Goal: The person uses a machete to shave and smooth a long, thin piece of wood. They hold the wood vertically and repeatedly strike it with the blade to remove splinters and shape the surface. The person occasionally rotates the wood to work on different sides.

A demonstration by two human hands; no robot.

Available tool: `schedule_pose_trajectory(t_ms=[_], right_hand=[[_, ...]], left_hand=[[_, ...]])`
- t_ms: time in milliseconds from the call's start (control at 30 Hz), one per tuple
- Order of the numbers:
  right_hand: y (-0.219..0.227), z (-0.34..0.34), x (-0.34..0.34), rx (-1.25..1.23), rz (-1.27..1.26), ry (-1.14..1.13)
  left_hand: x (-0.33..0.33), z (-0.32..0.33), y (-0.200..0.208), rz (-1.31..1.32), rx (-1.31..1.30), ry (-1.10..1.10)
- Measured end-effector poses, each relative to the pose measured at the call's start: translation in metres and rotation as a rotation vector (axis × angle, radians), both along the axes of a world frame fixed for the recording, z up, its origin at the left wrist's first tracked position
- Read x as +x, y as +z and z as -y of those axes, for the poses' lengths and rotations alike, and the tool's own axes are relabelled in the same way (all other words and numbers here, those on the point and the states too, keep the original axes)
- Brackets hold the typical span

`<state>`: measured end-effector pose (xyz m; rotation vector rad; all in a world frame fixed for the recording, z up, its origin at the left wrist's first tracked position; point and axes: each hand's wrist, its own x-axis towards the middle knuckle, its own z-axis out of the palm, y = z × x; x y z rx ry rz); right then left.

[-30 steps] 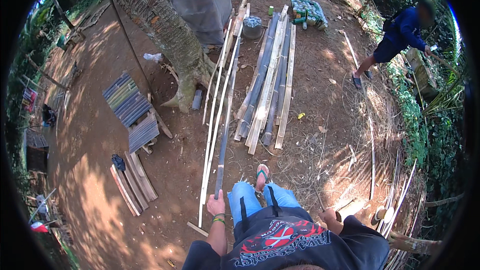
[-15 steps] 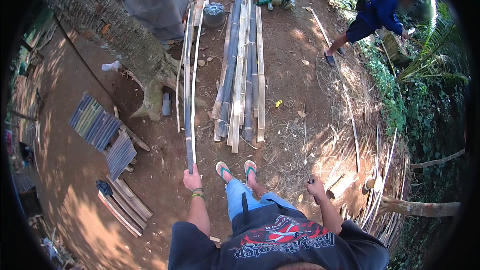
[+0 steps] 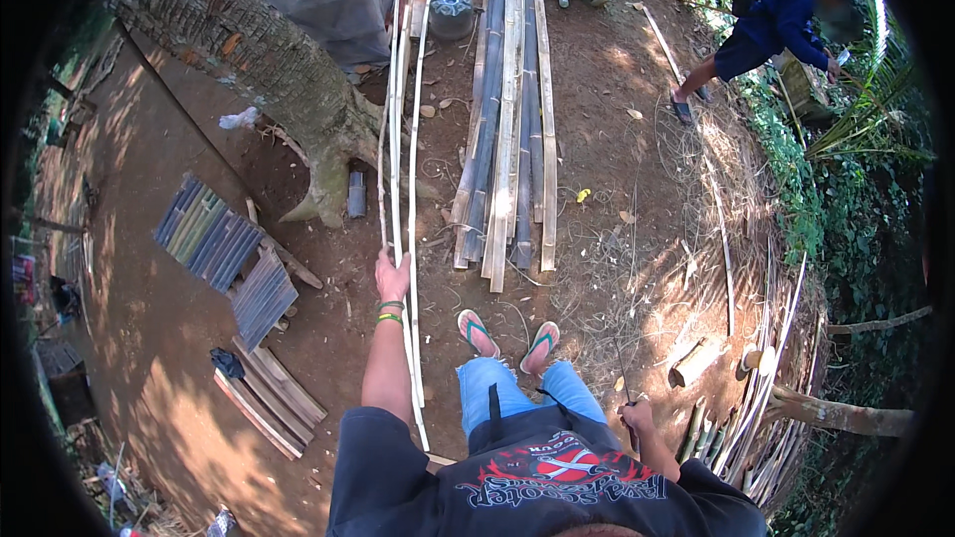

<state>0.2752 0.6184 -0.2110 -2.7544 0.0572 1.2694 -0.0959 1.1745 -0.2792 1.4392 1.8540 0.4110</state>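
My left hand (image 3: 393, 276) is closed around a long pale bamboo strip (image 3: 396, 139), which runs past my wrist toward my waist. Another pale strip (image 3: 414, 189) lies just right of it, and a thin stick (image 3: 384, 164) reaches my fingers from the left; whether they also hold this stick I cannot tell. Low on the right, my right hand (image 3: 637, 416) is wrapped around the dark handle of a knife, its thin blade (image 3: 619, 366) pointing away from me.
Split bamboo lengths (image 3: 507, 139) lie ahead on the dirt. A tree trunk (image 3: 239, 60) leans at left, near bamboo slat panels (image 3: 214, 239). Cut bamboo pieces (image 3: 269, 393) lie lower left. Poles (image 3: 766, 378) and a log (image 3: 698, 362) are at right; a person in blue (image 3: 776, 25) bends by the plants.
My left hand has moved farther forward along the strips, which now show a pale face instead of a dark one and extend back past my wrist. My right hand has dropped slightly lower.
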Motion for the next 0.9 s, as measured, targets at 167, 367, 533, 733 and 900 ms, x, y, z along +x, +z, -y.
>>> schedule_pose_trajectory(t_ms=[167, 367, 533, 733, 900], right_hand=[[0.001, 0.003, 0.011, -0.019, 0.014, 0.072], [-0.04, 0.031, 0.058, 0.065, 0.125, 0.303], [-0.015, 0.018, 0.084, 0.147, 0.085, 0.35], [-0.011, 0.13, 0.122, 0.111, -0.04, 0.421], [-0.066, 0.353, 0.16, 0.087, -0.013, 0.489]], left_hand=[[-0.052, 0.149, -0.086, -0.038, -0.382, -0.061], [-0.117, 0.371, -0.105, -0.139, -0.719, -0.155], [-0.103, 0.487, -0.069, 0.295, -0.83, 0.299], [-0.034, 0.59, -0.041, 0.402, -0.4, 0.414], [0.015, 0.717, 0.003, 0.46, -0.227, 0.357]])
